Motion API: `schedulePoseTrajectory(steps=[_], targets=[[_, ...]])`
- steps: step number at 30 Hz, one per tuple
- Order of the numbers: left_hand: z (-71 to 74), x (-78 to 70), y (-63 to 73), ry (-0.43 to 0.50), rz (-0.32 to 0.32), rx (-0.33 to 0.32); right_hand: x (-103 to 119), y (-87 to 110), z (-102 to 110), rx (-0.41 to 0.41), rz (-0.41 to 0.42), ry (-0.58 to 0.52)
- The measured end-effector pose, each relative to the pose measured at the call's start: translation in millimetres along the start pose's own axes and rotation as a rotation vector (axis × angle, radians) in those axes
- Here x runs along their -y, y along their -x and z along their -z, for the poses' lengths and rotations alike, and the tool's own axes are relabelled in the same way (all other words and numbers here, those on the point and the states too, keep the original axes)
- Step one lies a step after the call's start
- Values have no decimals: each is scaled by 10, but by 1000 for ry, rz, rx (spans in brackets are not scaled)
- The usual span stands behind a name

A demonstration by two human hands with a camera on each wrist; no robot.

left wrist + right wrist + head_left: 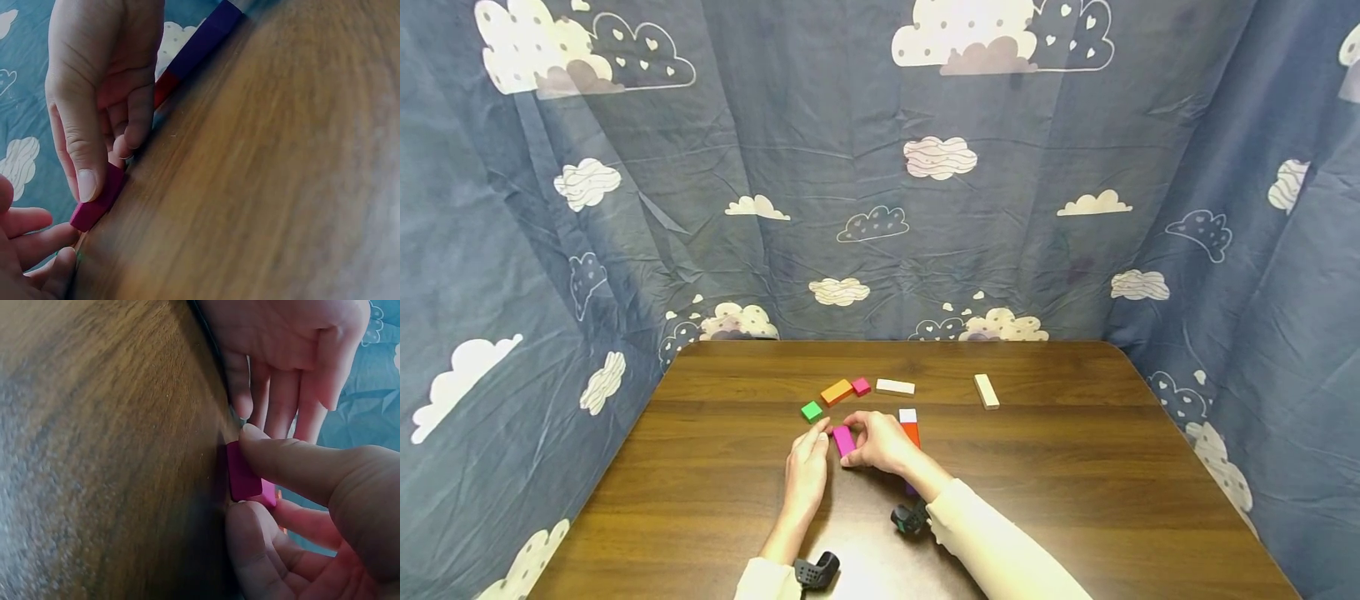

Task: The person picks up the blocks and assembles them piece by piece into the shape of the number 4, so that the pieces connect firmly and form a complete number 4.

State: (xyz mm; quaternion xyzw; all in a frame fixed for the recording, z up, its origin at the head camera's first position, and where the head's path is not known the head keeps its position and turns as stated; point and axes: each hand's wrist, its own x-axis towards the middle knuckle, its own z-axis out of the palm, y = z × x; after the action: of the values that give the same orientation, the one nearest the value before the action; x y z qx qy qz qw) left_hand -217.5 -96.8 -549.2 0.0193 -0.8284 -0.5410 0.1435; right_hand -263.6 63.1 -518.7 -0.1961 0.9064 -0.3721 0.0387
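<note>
A magenta block (844,442) lies on the wooden table between the two hands. My right hand (880,444) pinches it between thumb and fingers; the right wrist view shows the thumb on one side of the magenta block (245,472) and fingertips on the other. Just to its left, my left hand (807,467) has its fingers extended and holds nothing, fingertips close to the block's end. A green block (812,412) sits just beyond the left fingertips. Behind the right hand runs a row of a white block (907,415), a red block (911,432) and a purple block (203,39), partly hidden by the forearm.
Farther back on the table (1060,475) an orange block (837,392) meets a pinkish-red cube (861,387), with a white block (896,387) to their right. A cream block (987,392) lies apart, farther right. A cloud-patterned curtain (820,192) hangs behind.
</note>
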Motion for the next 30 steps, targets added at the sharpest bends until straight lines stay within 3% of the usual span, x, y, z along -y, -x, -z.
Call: schedulePoseTrajectory(steps=[10,15,20,25,30], targets=[[-39,16,-23,-91,-51,-35,19,16,11,7,24,-40],[-23,19,-16,-74,-45,-61,43,24,-25,-8,47,-50],[0,20,-18,-35,-50,-133,67,30,-73,-27,56,-12],[26,21,-14,52,-43,-195,86,54,-101,-35,35,-16],[29,53,-34,260,35,-174,96,60,-117,-59,42,-23]])
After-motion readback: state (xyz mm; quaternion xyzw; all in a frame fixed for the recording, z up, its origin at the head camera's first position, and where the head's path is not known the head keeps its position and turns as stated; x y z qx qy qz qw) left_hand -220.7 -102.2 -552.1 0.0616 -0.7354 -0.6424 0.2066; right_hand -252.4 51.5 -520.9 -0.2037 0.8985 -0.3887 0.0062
